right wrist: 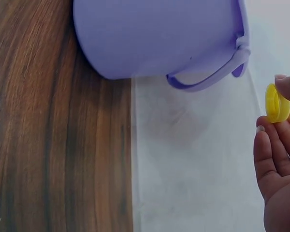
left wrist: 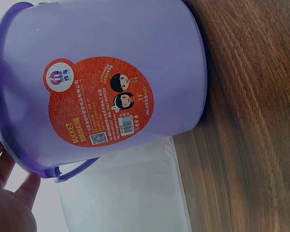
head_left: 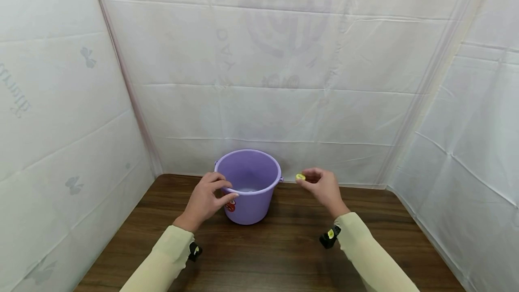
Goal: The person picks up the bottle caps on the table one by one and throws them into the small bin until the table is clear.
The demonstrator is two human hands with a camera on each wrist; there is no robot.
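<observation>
A light purple plastic bucket (head_left: 252, 206) stands upright on the wooden table, its mouth facing up. At its near left rim, my left hand (head_left: 204, 198) grips the edge, with fingers over the rim and the thumb along the front. The left wrist view shows the bucket's red printed label (left wrist: 101, 104) close up. To the right of the bucket, my right hand (head_left: 325, 189) pinches a small yellow bottle cap (right wrist: 277, 104) between thumb and fingers. That cap is held in the air, at about the height of the bucket's rim.
The dark wooden table (head_left: 259, 256) is enclosed by pale sheet walls (head_left: 284, 116) at the back and both sides. The back wall rises just behind the bucket. The bucket's purple handle (right wrist: 208, 79) hangs down along its far side.
</observation>
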